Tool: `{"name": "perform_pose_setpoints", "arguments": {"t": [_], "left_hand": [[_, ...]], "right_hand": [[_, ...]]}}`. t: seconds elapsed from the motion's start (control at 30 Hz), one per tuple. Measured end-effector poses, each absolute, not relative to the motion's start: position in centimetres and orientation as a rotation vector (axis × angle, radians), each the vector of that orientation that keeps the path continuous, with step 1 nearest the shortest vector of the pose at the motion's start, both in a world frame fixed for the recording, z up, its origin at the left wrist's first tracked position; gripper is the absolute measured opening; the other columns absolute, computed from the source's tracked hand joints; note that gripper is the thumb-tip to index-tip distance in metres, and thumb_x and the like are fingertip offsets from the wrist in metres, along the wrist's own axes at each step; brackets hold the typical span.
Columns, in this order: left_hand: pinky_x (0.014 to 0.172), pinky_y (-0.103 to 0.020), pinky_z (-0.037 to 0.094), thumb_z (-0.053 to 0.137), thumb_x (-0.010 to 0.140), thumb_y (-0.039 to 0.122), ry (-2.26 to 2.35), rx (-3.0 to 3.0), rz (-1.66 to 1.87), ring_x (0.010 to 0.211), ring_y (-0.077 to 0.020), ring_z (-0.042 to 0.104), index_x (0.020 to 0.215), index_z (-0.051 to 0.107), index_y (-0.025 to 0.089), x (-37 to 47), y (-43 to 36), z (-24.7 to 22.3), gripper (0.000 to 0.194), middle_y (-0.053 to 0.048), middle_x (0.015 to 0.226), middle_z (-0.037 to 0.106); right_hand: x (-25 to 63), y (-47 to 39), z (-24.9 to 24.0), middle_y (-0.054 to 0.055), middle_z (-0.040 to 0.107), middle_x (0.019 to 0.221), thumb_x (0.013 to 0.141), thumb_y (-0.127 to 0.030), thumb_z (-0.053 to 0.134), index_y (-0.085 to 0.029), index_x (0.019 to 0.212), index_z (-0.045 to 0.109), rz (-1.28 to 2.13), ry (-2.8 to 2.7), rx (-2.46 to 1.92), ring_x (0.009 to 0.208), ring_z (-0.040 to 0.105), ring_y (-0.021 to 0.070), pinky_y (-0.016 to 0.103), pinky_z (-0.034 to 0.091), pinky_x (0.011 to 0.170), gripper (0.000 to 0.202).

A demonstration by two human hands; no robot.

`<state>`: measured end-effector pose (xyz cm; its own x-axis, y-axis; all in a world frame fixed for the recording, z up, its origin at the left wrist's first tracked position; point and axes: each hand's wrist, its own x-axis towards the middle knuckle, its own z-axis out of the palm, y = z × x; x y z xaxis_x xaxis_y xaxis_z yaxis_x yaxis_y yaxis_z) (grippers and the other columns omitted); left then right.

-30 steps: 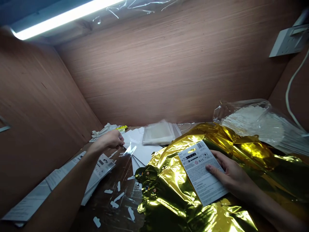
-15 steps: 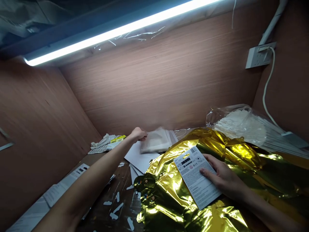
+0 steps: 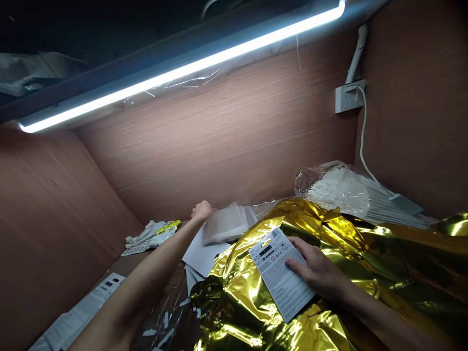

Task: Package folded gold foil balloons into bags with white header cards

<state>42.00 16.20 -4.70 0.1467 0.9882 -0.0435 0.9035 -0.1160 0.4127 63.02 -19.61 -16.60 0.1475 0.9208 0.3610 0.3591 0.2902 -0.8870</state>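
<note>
My left hand (image 3: 203,210) reaches to the back of the table, closed at the upper left edge of a stack of clear plastic bags (image 3: 228,225). It seems to pinch the edge of a bag, though the fingertips are mostly hidden and the bags are blurred. My right hand (image 3: 309,265) holds a flat printed package card (image 3: 280,280) by its right side, thumb on top. Small text, icons, a barcode and a hang hole show on the card. Beneath it spreads crumpled gold foil film (image 3: 243,292).
White sheets (image 3: 201,253) lie under the bags. A crumpled white and yellow wrapper (image 3: 153,234) sits at back left, printed cards (image 3: 84,312) at the left edge. White scraps (image 3: 166,319) litter the table. A clear bag of white sticks (image 3: 340,190) and a power socket (image 3: 349,97) are at right.
The camera view has shifted, so the scene sits further left and the wall items lower. My left hand has turned slightly at the bags' edge. My right hand still holds the card.
</note>
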Motion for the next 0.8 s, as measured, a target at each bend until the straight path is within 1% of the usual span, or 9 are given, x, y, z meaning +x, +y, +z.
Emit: {"name": "perform_pose_setpoints", "arguments": {"t": [0.1, 0.2, 0.3, 0.4, 0.47, 0.57, 0.67, 0.73, 0.8], "left_hand": [[0.081, -0.037, 0.060, 0.063, 0.099, 0.038, 1.661, 2.046, 0.497, 0.093, -0.0189, 0.069, 0.114, 0.067, 0.014, 41.6, 15.8, -3.7, 0.029, -0.008, 0.110, 0.070], [0.070, -0.031, 0.060, 0.062, 0.100, 0.038, 1.479, 1.960, 0.611, 0.076, -0.0143, 0.068, 0.107, 0.067, 0.012, 40.8, 15.0, -2.7, 0.027, -0.005, 0.094, 0.071], [0.069, -0.028, 0.059, 0.073, 0.091, 0.030, 1.284, 1.858, 0.672, 0.068, -0.0124, 0.068, 0.099, 0.069, 0.012, 39.8, 13.6, -1.7, 0.020, -0.002, 0.081, 0.071], [0.077, -0.025, 0.059, 0.084, 0.074, 0.019, 1.105, 1.768, 0.688, 0.071, -0.0130, 0.069, 0.090, 0.072, 0.011, 38.8, 11.7, -0.9, 0.021, -0.004, 0.078, 0.071], [0.080, -0.026, 0.060, 0.086, 0.068, 0.017, 1.024, 1.714, 0.700, 0.074, -0.0139, 0.070, 0.091, 0.074, 0.010, 38.3, 10.2, -0.5, 0.027, -0.006, 0.081, 0.072], [0.083, -0.032, 0.061, 0.089, 0.067, 0.024, 0.942, 1.650, 0.724, 0.080, -0.0170, 0.071, 0.097, 0.075, 0.010, 37.9, 8.3, -0.3, 0.036, -0.010, 0.087, 0.074], [0.091, -0.036, 0.061, 0.091, 0.068, 0.033, 0.861, 1.614, 0.737, 0.095, -0.0236, 0.073, 0.094, 0.076, 0.010, 37.6, 6.6, -0.1, 0.037, -0.016, 0.102, 0.076], [0.096, -0.037, 0.059, 0.092, 0.068, 0.035, 0.803, 1.599, 0.748, 0.104, -0.0266, 0.073, 0.093, 0.077, 0.010, 37.3, 5.6, 0.1, 0.038, -0.019, 0.110, 0.076], [0.093, -0.036, 0.059, 0.093, 0.068, 0.035, 0.754, 1.587, 0.768, 0.100, -0.0262, 0.075, 0.093, 0.077, 0.010, 37.1, 4.4, 0.3, 0.038, -0.018, 0.106, 0.077]], "right_hand": [[62.9, -19.6, -16.2, 0.004, 0.073, 0.114, 0.097, -0.025, 0.064, -0.023, 0.133, 0.059, 0.612, -1.424, -1.267, 0.096, 0.071, 0.0239, 0.035, 0.056, 0.080, 0.036], [62.8, -19.6, -16.0, 0.003, 0.074, 0.109, 0.096, -0.023, 0.063, -0.022, 0.133, 0.059, 0.615, -1.423, -1.250, 0.092, 0.071, 0.0230, 0.033, 0.055, 0.078, 0.037], [62.8, -19.6, -16.0, 0.003, 0.074, 0.109, 0.096, -0.023, 0.063, -0.022, 0.132, 0.059, 0.617, -1.423, -1.251, 0.091, 0.071, 0.0228, 0.033, 0.055, 0.077, 0.036], [62.9, -19.6, -16.0, 0.004, 0.074, 0.112, 0.097, -0.025, 0.062, -0.022, 0.133, 0.058, 0.620, -1.428, -1.254, 0.094, 0.071, 0.0235, 0.033, 0.055, 0.079, 0.036], [62.9, -19.7, -16.0, 0.004, 0.073, 0.115, 0.098, -0.026, 0.062, -0.022, 0.133, 0.058, 0.618, -1.433, -1.261, 0.096, 0.071, 0.0242, 0.034, 0.055, 0.081, 0.036], [62.9, -19.7, -16.1, 0.005, 0.073, 0.118, 0.099, -0.027, 0.062, -0.022, 0.134, 0.057, 0.626, -1.431, -1.259, 0.096, 0.071, 0.0248, 0.035, 0.056, 0.081, 0.036], [62.8, -19.7, -16.2, 0.006, 0.072, 0.118, 0.099, -0.027, 0.062, -0.022, 0.135, 0.057, 0.627, -1.431, -1.256, 0.095, 0.071, 0.0250, 0.036, 0.057, 0.081, 0.036], [62.8, -19.7, -16.2, 0.006, 0.072, 0.119, 0.099, -0.028, 0.062, -0.023, 0.135, 0.057, 0.630, -1.435, -1.260, 0.097, 0.071, 0.0250, 0.036, 0.057, 0.082, 0.037], [62.8, -19.7, -16.2, 0.006, 0.072, 0.119, 0.100, -0.029, 0.062, -0.023, 0.137, 0.056, 0.641, -1.437, -1.265, 0.098, 0.071, 0.0249, 0.036, 0.057, 0.083, 0.038]]}}
